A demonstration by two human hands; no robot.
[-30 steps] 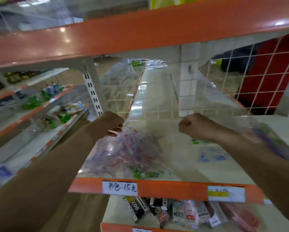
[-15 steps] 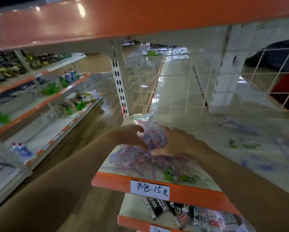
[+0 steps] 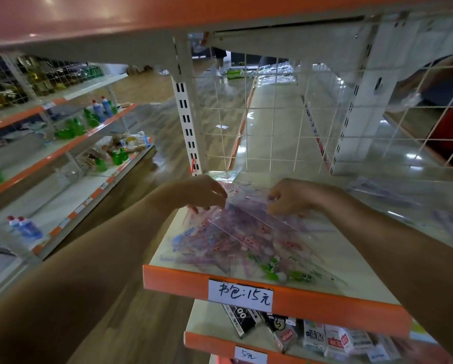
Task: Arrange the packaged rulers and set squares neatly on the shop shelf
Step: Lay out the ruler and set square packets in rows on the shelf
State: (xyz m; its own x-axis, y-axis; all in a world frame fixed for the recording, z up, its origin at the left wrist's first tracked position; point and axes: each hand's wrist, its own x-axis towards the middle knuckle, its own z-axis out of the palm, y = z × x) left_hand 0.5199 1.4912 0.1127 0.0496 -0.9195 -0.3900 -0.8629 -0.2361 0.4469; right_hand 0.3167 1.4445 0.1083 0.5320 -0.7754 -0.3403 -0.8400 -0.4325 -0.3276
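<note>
A: Head view, the only 1 there is. Where are the goods?

B: The packets (image 3: 246, 243) of rulers and set squares lie in a loose, criss-crossed heap at the left end of the shelf (image 3: 325, 307). The heap runs from near the wire grid (image 3: 272, 122) at the back almost to the orange front lip.

A: And the hands?

B: Both are at the far end of the heap. The left hand (image 3: 199, 193) has its fingers curled down, its grip pinching the top edges of the packets. The right hand (image 3: 291, 198), near it, pinches the edge of a clear packet on top.

A: So the step is squaring up the heap?

B: I judge so. To do it well, the 2 hands should gather the packets by their edges, tap them flush and lay them as 1 stack, all facing the same way. The film looks slick, so a light pinch may let them fan out.

A: Room to work?

B: The shelf ends on the left beside the post (image 3: 187, 114). The front packets sit just above the price label (image 3: 241, 291), so a forward nudge could tip them off. There is more room to the right, though faint clear packets show there too. The upper shelf (image 3: 167, 19) hangs low overhead.
</note>
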